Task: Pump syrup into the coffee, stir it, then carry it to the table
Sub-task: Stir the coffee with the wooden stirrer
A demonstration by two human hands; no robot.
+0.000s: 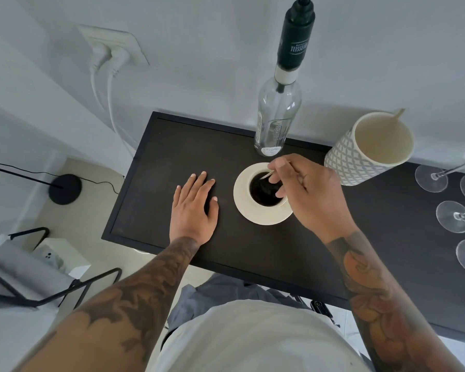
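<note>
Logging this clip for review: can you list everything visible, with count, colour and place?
coffee cup: 1, cream, dark coffee inside, on saucer, counter centre
saucer: 1, cream, under cup
stir stick: 1, pale wood, tip in coffee
syrup bottle: 1, clear glass, dark pump top, behind cup by wall
patterned mug: 1, grey-white, one stick inside, right of bottle
wine glasses: at least 5, clear, lying at right edge
counter: 1, black
wall socket: 1, white, two plugs
lamp base: 1, black, floor left
left hand: flat on counter
right hand: pinches stir stick over cup
</note>
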